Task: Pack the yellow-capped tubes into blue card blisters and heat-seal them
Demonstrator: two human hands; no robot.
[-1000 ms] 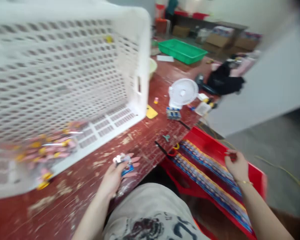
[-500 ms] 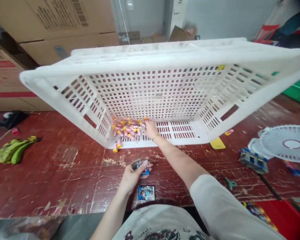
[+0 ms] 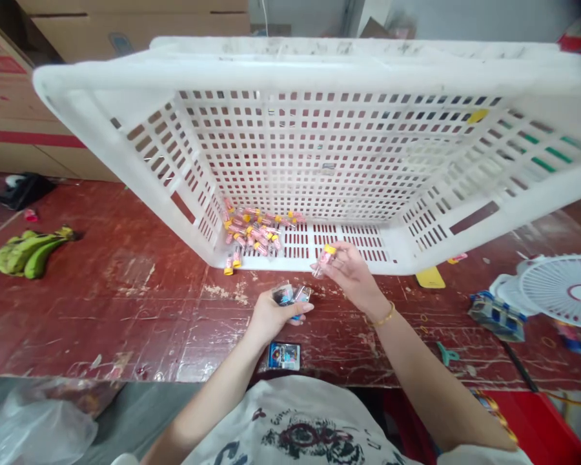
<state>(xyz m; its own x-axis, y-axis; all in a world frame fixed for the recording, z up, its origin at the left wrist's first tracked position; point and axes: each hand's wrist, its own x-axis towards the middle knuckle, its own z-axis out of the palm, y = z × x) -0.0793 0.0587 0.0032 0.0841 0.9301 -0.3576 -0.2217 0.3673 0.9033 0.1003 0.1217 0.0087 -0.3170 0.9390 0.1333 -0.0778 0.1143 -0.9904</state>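
Fingers (image 3: pixel 343 248) of the right hand (image 3: pixel 354 278) are closed in a pinch on a small tube (image 3: pixel 326 256), yellow cap uppermost and clear end slanting down toward the left. It is above the counter (image 3: pixel 126 323), just in front of the lower rim of the white basket (image 3: pixel 310 74). The left hand (image 3: pixel 266 316), nearer the counter's near edge, grasps blue packets (image 3: pixel 285 296) under its thumb; how many cannot be told.

To handle these well, pinch the tube lightly but squarely near its cap, since smooth plastic would probably twist if squeezed off-centre. Hold the packets flat, with the thumb across them, so that none slides out. Bring the hands together over the counter, clear of its near edge, where a single packet (image 3: pixel 284 356) lies. Lift over the rim rather than dragging: loose tubes (image 3: pixel 233 262) sit at its left end and could roll, beside the pile (image 3: pixel 254 234) inside.
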